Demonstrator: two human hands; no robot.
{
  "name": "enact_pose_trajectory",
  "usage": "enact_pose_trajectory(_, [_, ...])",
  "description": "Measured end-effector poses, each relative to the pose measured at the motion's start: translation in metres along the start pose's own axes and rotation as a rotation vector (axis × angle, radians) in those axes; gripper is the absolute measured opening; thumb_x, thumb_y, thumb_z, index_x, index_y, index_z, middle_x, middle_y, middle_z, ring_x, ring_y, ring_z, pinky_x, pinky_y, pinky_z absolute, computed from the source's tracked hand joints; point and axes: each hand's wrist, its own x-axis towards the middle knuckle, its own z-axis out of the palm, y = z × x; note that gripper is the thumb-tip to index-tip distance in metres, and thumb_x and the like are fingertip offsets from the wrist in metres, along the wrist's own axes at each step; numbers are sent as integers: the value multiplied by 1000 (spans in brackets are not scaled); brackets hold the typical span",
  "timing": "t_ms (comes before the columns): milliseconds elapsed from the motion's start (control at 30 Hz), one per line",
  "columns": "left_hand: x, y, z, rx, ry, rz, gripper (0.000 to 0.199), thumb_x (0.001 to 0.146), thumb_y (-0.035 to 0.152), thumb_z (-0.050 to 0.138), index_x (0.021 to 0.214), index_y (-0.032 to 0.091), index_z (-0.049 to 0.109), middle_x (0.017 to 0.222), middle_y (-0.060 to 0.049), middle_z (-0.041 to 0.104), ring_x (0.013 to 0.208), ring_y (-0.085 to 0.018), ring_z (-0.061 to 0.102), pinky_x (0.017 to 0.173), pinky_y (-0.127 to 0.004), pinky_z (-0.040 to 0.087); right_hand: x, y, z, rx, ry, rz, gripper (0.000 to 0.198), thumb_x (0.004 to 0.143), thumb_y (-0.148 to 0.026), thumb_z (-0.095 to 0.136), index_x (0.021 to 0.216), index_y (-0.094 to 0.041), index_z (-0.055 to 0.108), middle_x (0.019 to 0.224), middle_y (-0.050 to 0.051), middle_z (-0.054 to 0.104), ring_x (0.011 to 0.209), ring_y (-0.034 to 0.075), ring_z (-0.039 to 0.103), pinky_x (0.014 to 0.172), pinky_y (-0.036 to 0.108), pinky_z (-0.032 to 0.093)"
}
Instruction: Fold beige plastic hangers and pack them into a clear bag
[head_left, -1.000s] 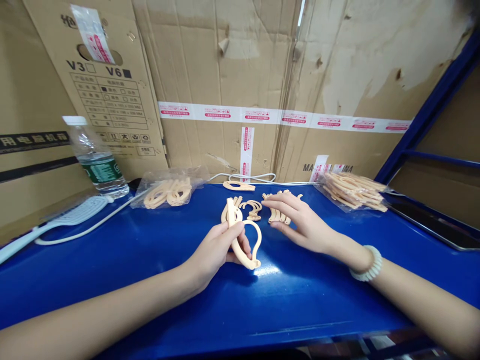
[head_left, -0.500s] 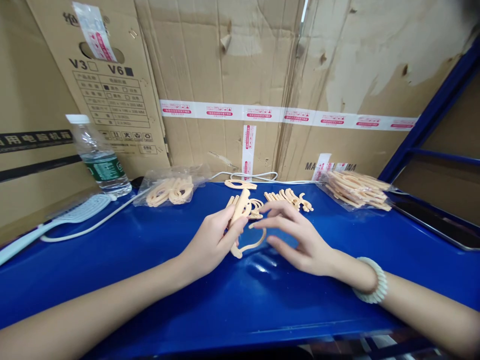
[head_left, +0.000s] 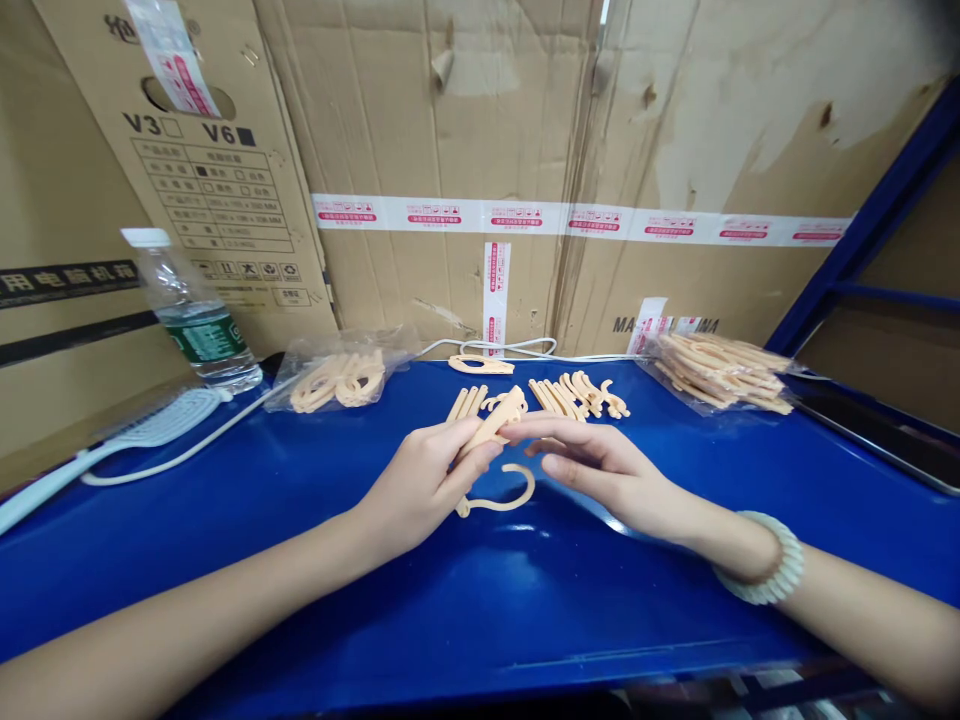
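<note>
My left hand (head_left: 420,478) is closed around a beige folding clothes hanger (head_left: 491,424), its arm slanting up and to the right between thumb and fingers. The curved hook (head_left: 517,497) of the hanger sticks out below my fingers toward the right. My right hand (head_left: 600,468) is open, fingers stretched toward the hanger. Its index fingertip is at the hanger's upper end; whether it touches, I cannot tell. Behind my hands lie several straight beige pieces (head_left: 466,402), partly hidden curved pieces, and a row of straight and curved pieces (head_left: 574,396).
A beige hanger-shaped piece (head_left: 481,365) lies at the back by a white cable (head_left: 525,347). Clear bags of beige parts (head_left: 341,380) (head_left: 716,370) flank the rows. A water bottle (head_left: 199,325) and light-blue hairbrush (head_left: 161,425) are left; a dark phone-like device (head_left: 885,435) is right. Cardboard (head_left: 450,120) stands behind.
My right hand's fingers have straightened and come closer to the hanger's upper end. The hanger in my left hand has tilted further right, and its hook sits a little lower.
</note>
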Motion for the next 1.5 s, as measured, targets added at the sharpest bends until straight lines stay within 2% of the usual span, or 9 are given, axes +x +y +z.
enact_pose_trajectory(133, [-1,-1,1,-34,17,-42,27,96,31,46,77,19,62,65,1,57,59,-16,52,57,-23,35,3,1,-1,98,148,50,25,92,-32,60,115,-23,64,122,8,65,112,21,62,96,39,51])
enact_pose_trajectory(300, [-2,-8,4,162,67,19,23,96,29,47,97,20,68,78,-3,65,64,-18,58,59,-24,35,6,7,-1,180,310,119,24,90,-39,62,102,-22,51,81,-1,63,61,11,62,61,26,51])
enact_pose_trajectory(467, [-4,-16,6,523,60,120,32,95,25,46,122,20,64,105,-10,70,75,-23,64,57,-25,34,5,9,2,236,47,258,33,94,-47,51,107,-17,48,77,0,62,49,7,51,47,22,41])
enact_pose_trajectory(733, [-9,-10,8,697,-81,390,29,96,21,43,107,17,70,88,-12,73,68,-22,67,53,-27,35,-2,2,9,262,-208,441,37,96,-49,45,102,-14,54,60,-5,55,34,4,42,32,15,28])
enact_pose_trajectory(933, [-6,-12,6,829,-65,625,29,97,15,37,112,10,61,83,-10,72,63,-19,67,47,-25,39,0,-1,12,322,-195,487,41,93,-54,48,95,-13,57,51,-7,54,28,4,39,28,14,27])
enact_pose_trajectory(1067, [-6,-14,5,906,-46,722,24,95,10,34,101,8,57,71,-6,67,51,-18,61,41,-26,38,0,-1,13,238,-178,499,41,92,-54,48,91,-14,58,47,-7,52,27,5,39,27,15,26])
enact_pose_trajectory(1200, [-8,-12,5,966,-48,723,24,93,7,32,85,14,53,61,-1,57,44,-15,53,38,-24,33,-4,-2,16,85,-164,453,38,96,-51,43,88,-16,56,49,-7,50,30,5,39,30,16,27])
enact_pose_trajectory(1367, [-9,-14,5,833,-84,602,31,96,8,26,79,17,51,56,2,53,42,-13,50,38,-23,31,-7,-10,15,-352,-47,128,37,96,-41,47,68,-17,52,55,-3,48,47,7,43,45,19,33])
enact_pose_trajectory(1500, [-7,-9,7,562,-106,399,33,103,21,27,92,15,57,73,-3,65,59,-15,61,52,-23,40,-3,-11,11,-156,9,212,37,98,-45,43,84,-15,60,54,-4,52,38,6,42,39,19,33])
